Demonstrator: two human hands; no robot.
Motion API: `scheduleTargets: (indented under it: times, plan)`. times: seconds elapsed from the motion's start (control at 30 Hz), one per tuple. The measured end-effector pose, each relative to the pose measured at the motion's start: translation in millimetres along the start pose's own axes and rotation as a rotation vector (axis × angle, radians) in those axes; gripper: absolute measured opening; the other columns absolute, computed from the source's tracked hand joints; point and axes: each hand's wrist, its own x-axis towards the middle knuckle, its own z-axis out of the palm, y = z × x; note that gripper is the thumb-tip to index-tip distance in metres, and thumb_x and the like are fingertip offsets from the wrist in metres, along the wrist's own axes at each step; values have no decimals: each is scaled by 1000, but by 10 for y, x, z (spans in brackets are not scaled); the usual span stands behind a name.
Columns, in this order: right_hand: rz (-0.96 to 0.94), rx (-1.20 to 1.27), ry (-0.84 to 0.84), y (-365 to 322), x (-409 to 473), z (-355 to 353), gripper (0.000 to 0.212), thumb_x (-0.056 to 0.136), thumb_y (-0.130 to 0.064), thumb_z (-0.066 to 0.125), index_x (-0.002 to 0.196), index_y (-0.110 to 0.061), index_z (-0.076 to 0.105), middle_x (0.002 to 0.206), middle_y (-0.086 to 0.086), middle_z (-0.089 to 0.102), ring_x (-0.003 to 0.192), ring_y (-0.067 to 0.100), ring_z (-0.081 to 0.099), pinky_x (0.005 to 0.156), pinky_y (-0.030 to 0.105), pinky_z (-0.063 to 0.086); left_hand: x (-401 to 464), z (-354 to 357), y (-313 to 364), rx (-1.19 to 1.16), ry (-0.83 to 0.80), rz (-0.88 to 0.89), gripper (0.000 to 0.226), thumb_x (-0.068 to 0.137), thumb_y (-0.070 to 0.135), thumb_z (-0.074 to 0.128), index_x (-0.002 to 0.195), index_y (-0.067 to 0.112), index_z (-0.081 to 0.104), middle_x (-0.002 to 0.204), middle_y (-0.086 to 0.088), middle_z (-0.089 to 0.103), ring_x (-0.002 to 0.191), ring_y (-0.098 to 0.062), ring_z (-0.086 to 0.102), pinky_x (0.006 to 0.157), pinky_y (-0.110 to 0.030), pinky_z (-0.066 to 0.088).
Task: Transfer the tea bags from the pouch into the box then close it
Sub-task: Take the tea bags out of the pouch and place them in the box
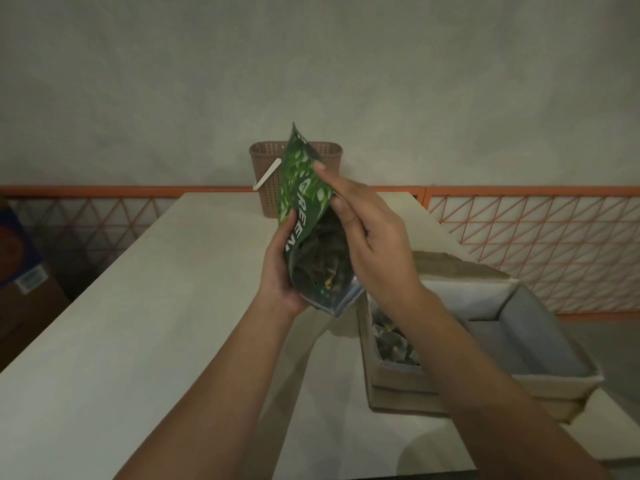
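Your left hand grips the pouch; your right hand pinches its mouth open — some tea bags already lie in the box; more remain, lid unclosed.

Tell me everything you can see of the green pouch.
The green pouch is a glossy foil-like bag printed with pale leaves and white letters, silvery inside. It is held up above the table, tilted, its open mouth facing the camera and down toward the box. Dark tea bags show inside the mouth. The left hand grips its left edge from below; the right hand holds the right side, thumb at the opening and a finger stretched along the pouch.
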Motion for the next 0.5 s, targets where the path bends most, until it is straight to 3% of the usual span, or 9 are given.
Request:
scheduleTargets:
  times: [0.1, 0.2, 0.33, 0.5]
  plan:
    - [114, 2, -60, 79, 29, -25, 36, 104, -21, 44, 139, -26, 52, 136, -6, 58, 125, 1, 51, 104, 20, 42, 11, -71, -25, 35, 56, -55, 60, 101, 55, 46, 144, 15, 58, 143, -17, 58, 126, -36, 58, 103, -47, 49]
    - [109, 18, -36, 40, 51, -67, 36, 104, -20, 44, 138, -25, 53, 134, -6, 59, 123, 1, 53, 101, 20, 43, -24, -52, -26, 38, 38, -55, 60, 100, 56, 48, 142, 16, 60, 142, -17, 59, 125, -36, 60, 104, -47, 49]
    - [-32, -46, 66, 4, -29, -32, 35, 103, -14, 44, 136, -14, 54, 133, 3, 61, 122, 15, 55, 103, 31, 44, -20, -4, -22, 43, 23, -35, 57, 102, 55, 47, 141, 16, 59, 139, -15, 62, 127, -33, 58, 105, -46, 47]
    - [134, -122, -85, 182, -34, -37, 38, 106, -29, 40, 142, -34, 47, 134, -8, 58, 121, 15, 53, 101, 40, 44, -6, -109, -58, 38, 67, -102, 53, 102, 53, 48, 137, 15, 63, 134, -15, 63, 117, -34, 63, 101, -46, 50]
